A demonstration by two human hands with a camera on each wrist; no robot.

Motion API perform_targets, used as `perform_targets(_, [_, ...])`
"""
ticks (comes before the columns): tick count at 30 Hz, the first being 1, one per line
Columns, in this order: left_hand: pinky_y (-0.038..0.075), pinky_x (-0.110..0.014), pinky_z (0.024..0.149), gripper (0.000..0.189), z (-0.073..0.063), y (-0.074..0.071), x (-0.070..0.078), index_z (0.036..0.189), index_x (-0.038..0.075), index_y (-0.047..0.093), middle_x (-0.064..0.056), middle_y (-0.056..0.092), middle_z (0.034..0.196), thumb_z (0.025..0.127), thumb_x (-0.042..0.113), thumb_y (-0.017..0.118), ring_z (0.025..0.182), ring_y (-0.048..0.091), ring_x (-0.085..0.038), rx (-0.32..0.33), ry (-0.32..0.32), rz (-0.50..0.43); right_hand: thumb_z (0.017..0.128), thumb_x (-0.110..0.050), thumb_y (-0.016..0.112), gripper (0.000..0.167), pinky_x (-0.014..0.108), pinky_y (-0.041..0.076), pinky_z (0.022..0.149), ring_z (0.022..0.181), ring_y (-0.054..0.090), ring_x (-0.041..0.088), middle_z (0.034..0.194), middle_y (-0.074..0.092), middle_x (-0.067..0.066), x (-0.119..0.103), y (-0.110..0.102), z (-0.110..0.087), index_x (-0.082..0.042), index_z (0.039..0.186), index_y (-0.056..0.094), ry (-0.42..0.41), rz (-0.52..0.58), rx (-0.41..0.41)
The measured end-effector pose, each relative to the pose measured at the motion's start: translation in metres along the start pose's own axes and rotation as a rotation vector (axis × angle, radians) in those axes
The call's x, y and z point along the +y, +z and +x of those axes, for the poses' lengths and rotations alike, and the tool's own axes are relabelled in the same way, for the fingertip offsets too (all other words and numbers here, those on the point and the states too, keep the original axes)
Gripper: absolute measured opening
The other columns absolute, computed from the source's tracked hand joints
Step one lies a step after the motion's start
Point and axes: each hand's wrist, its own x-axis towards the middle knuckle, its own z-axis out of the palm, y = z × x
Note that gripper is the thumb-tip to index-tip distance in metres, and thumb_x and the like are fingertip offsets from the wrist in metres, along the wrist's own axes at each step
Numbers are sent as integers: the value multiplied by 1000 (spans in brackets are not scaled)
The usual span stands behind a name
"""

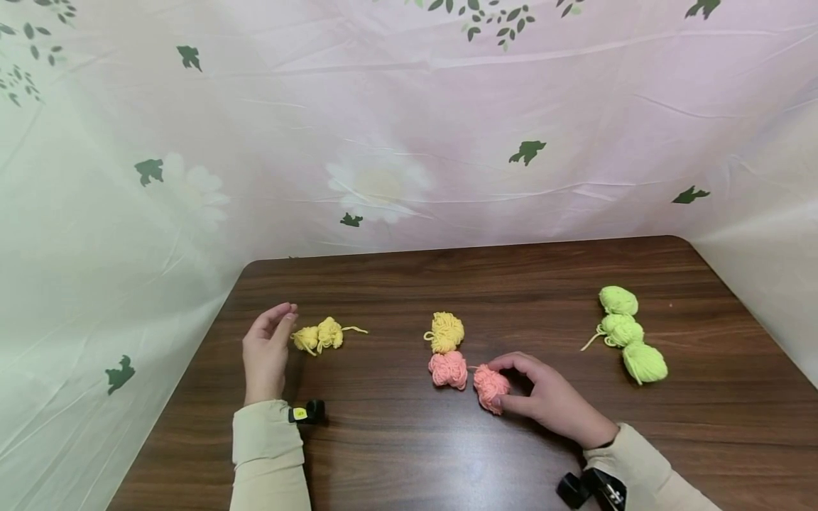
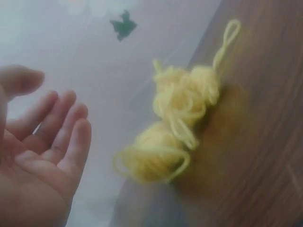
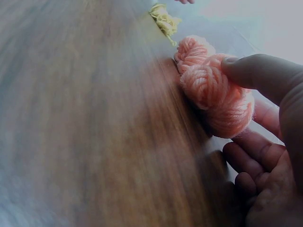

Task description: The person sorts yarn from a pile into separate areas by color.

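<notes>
My right hand grips a pink yarn ball between thumb and fingers, low over the table; whether it touches the wood is hard to tell. A second pink yarn ball lies just left of it, with a strand between the two. Touching that ball's far side is a yellow yarn ball. On the left, my left hand holds nothing, its fingers relaxed beside two yellow yarn balls. These balls lie right of the palm in the left wrist view, loose loops showing.
Several light green yarn balls lie in a slanting row on the right side of the brown wooden table. A patterned cloth hangs behind the table and along its sides. Each wrist carries a small black camera.
</notes>
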Motion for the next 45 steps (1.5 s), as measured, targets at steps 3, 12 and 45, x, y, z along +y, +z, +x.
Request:
perform_targets(3, [51, -27, 96, 32, -3, 4, 5, 127, 1, 64, -15, 62, 132, 102, 19, 60, 112, 61, -15, -33, 6, -48, 79, -25, 86, 42, 31, 48, 96, 112, 59, 10, 117, 65, -14, 0, 0, 0, -28, 116, 67, 4, -2, 2])
perform_targets(12, [50, -21, 95, 37, -5, 24, 5, 138, 6, 59, -9, 59, 138, 101, 7, 59, 122, 57, -17, -193, 108, -89, 80, -24, 86, 41, 32, 48, 96, 112, 59, 10, 117, 65, -14, 0, 1, 0, -27, 116, 68, -2, 13, -1])
perform_targets(45, [51, -37, 97, 41, -46, 105, -1, 136, 5, 58, -15, 62, 135, 96, 2, 66, 119, 60, -32, -614, 210, -36, 80, -23, 86, 40, 32, 48, 96, 112, 59, 9, 116, 64, -15, -2, 0, -1, -27, 115, 68, -11, 16, 5])
